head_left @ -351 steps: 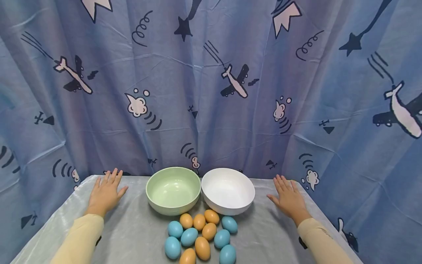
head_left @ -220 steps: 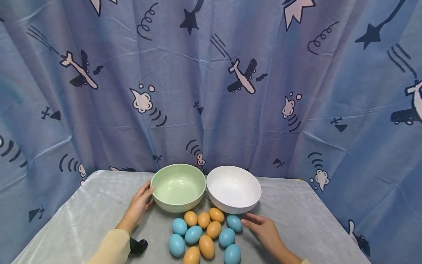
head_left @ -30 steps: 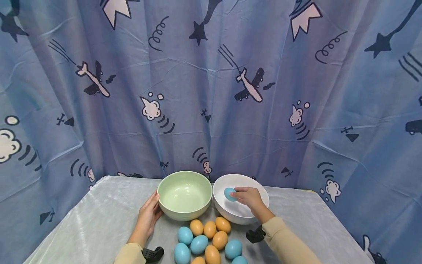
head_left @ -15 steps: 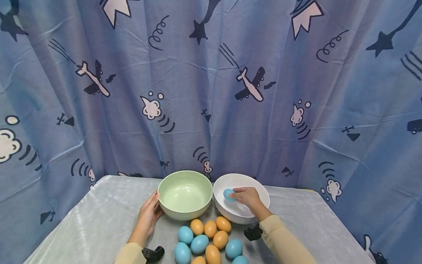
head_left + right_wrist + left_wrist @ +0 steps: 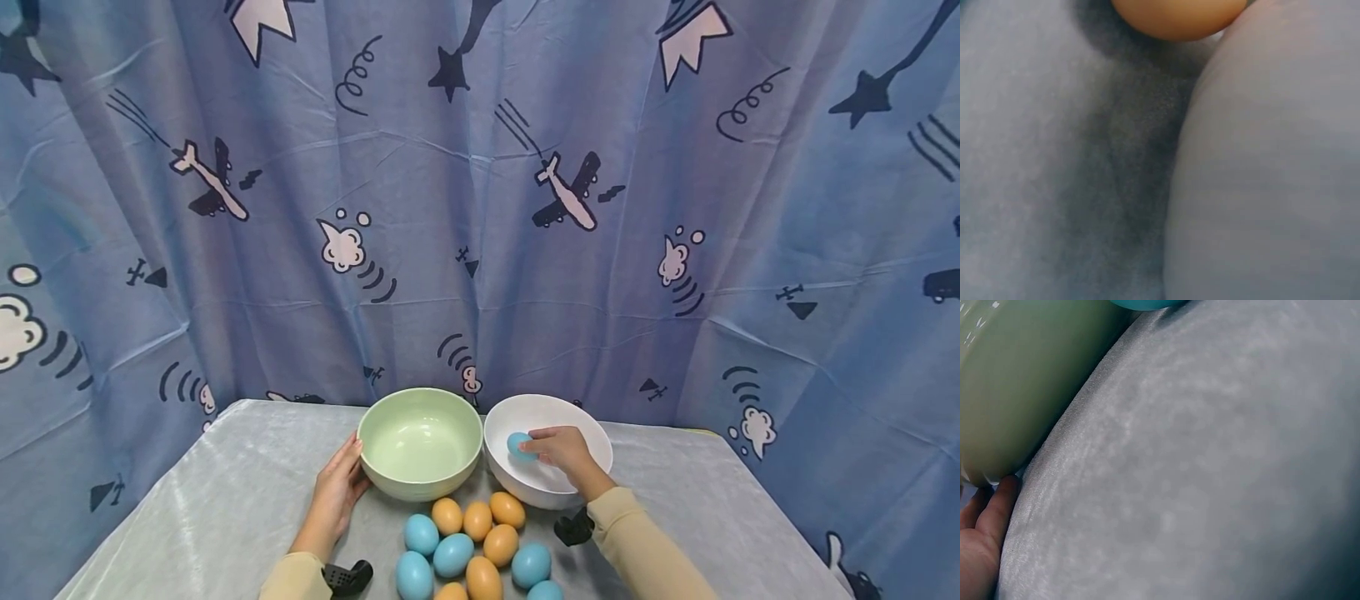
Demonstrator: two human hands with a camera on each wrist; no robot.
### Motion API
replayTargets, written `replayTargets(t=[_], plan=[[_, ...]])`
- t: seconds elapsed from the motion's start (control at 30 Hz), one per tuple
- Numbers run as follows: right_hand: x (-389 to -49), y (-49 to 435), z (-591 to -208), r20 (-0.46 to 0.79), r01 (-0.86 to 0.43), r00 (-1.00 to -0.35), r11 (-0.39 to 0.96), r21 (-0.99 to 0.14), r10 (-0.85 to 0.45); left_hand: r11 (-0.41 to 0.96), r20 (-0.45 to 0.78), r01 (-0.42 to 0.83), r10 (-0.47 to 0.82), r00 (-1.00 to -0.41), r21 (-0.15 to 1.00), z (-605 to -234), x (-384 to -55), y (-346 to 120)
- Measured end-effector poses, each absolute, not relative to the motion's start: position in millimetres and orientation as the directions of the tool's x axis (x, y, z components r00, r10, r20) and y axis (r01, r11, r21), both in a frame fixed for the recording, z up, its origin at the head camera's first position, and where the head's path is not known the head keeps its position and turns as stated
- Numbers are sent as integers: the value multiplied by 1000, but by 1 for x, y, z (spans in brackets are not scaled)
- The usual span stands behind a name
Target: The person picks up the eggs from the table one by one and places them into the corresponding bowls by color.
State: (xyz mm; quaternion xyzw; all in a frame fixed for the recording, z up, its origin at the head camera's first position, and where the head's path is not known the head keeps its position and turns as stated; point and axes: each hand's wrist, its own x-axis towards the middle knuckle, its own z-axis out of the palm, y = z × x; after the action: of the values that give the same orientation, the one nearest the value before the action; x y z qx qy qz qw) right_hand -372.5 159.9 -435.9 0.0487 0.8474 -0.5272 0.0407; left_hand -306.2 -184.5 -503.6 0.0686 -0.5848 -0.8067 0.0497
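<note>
A blue egg (image 5: 520,446) is pinched between the thumb and fingers of my right hand (image 5: 564,452), low inside the white bowl (image 5: 498,479). Part of that egg is covered by the fingers. My left hand (image 5: 339,487) rests against the left side of the green bowl (image 5: 420,490), with nothing in it. In the left wrist view its fingertips touch the underside of the green bowl (image 5: 1029,381). The right wrist view is filled by the white bowl's outer wall (image 5: 1266,162); the right hand is out of sight there.
In front of the bowls lie several orange eggs (image 5: 501,545) and several blue eggs (image 5: 453,556), close together on the grey cloth (image 5: 217,500). Black wrist devices sit under the left sleeve (image 5: 349,578) and right sleeve (image 5: 574,528). A patterned blue curtain (image 5: 420,250) hangs behind the table.
Much earlier both hands lay flat on the cloth. Since then the left hand came to the green bowl and the right lifted a blue egg into the white bowl. It sinks slightly over the last second.
</note>
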Motion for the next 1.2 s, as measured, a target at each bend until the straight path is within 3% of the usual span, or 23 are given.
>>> replayTargets(t=[0.63, 1.2], plan=[[-374, 158, -440, -118, 122, -992, 563, -818, 43, -319, -38, 13, -153, -988, 948, -505, -305, -184], [-373, 158, -441, -106, 105, -994, 575, -812, 32, -310, -40, 10, -155, -987, 951, -504, -307, -185]])
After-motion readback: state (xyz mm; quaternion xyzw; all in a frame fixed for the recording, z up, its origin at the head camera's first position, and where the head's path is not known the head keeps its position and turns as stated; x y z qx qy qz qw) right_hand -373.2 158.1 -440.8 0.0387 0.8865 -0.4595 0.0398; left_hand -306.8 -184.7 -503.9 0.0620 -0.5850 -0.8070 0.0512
